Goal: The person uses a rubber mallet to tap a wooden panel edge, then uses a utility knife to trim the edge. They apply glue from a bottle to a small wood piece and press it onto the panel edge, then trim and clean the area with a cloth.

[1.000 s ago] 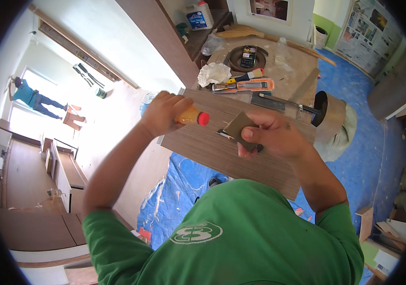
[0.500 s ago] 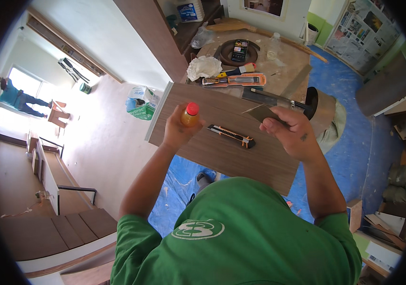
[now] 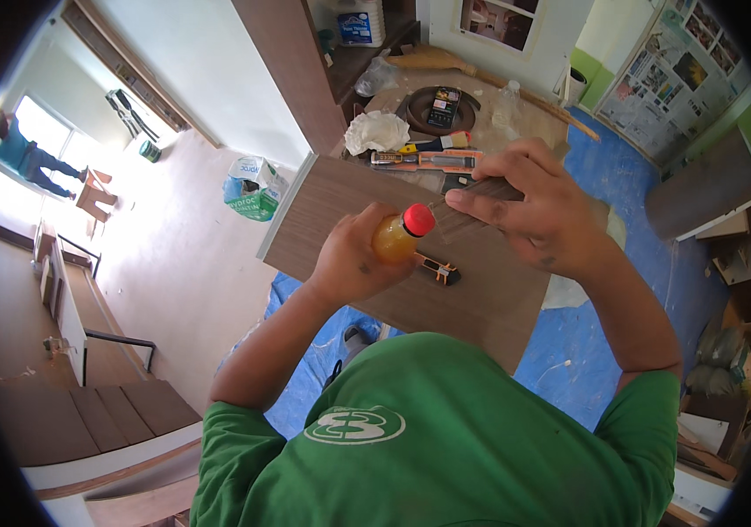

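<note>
My left hand [image 3: 351,261] is wrapped round a small bottle [image 3: 393,240] of orange-yellow liquid with a red cap, tilted to the right. A thin, flat brown piece [image 3: 496,188] is pinched in the fingers of my right hand [image 3: 560,215], just right of the cap. Both hands are above a brown wood-grain board [image 3: 481,307]. On that board lies an orange and black utility knife [image 3: 442,270], partly hidden behind my left hand and the bottle.
Beyond the board sit a crumpled white cloth [image 3: 377,132], a brush [image 3: 435,143], a packaged tool [image 3: 424,162] and a phone [image 3: 445,106] on a brown coil. A plastic bag [image 3: 253,188] stands on the floor at left; farther off, a person [image 3: 31,158] is beside a wooden stool [image 3: 94,195].
The bottle has moved right and tipped over toward my right hand. My right hand has come left and up with the brown piece, so the two are now close together.
</note>
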A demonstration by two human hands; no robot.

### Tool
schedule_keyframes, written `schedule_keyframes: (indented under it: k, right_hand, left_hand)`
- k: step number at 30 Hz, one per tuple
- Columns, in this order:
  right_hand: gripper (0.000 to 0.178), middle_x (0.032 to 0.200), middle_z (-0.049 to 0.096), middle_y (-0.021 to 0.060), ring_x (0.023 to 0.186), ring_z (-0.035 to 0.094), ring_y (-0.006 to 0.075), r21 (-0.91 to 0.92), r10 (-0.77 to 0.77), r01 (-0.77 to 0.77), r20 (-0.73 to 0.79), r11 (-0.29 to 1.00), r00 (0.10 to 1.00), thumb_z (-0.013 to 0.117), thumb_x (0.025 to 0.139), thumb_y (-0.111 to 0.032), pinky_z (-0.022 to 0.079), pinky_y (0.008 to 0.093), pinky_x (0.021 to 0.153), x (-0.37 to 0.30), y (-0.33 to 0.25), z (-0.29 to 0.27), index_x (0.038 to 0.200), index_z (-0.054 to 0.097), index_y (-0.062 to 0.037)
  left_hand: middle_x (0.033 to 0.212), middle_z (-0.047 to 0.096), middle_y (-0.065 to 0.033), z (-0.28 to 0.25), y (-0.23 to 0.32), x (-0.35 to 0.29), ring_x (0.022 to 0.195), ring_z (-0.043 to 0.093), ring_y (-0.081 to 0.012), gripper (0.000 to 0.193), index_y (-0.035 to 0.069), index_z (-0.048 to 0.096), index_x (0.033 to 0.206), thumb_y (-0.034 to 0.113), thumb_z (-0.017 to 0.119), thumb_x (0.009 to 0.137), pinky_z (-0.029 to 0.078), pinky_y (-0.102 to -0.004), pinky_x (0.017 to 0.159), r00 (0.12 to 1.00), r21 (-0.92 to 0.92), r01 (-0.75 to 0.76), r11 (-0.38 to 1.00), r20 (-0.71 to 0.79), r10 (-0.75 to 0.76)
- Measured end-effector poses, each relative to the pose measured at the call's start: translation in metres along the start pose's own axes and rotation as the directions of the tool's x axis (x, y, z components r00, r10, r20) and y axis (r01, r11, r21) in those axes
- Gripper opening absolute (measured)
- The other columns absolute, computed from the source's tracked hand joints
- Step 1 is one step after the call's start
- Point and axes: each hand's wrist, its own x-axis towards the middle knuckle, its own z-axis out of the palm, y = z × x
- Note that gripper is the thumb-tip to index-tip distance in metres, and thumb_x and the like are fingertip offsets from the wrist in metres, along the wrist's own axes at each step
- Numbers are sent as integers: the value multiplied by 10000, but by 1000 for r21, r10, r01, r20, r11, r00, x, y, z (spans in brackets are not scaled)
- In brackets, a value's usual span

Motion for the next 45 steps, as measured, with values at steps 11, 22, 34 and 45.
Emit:
schedule_keyframes:
  k: [11,22,34,45]
  right_hand:
    - [482,1109,655,29,1004,577,279,-110,-89,98,86,989,992,750,742,-13,534,384,837,18,-6,-17,1173,797,-223]
    - [452,1107,654,32,982,570,277,-142,-103,112,75,983,992,754,746,-37,522,386,825,20,-9,-19,1166,798,-200]
    - [427,1141,654,41,1039,569,281,-179,-123,146,136,973,983,743,749,-61,515,413,868,14,3,-14,1158,796,-174]
    - [394,1036,678,72,962,619,232,165,415,-444,183,881,891,681,883,38,514,360,818,-43,39,5,1211,772,-160]
  left_hand:
    - [946,714,-155,-9,14,4,897,685,-402,584,76,618,1183,317,911,737,541,-476,835,997,-71,-80,994,11,81]
    - [931,711,-150,-10,19,4,891,686,-399,581,80,620,1173,345,907,743,540,-485,831,998,-33,-51,998,27,52]
    - [920,714,-160,-9,14,7,889,688,-410,605,75,621,1180,353,915,730,542,-494,825,997,-45,-37,998,61,40]
    - [982,716,-159,2,-35,11,936,707,-365,579,79,642,1209,288,926,751,559,-440,844,999,-171,-4,985,-39,-3]
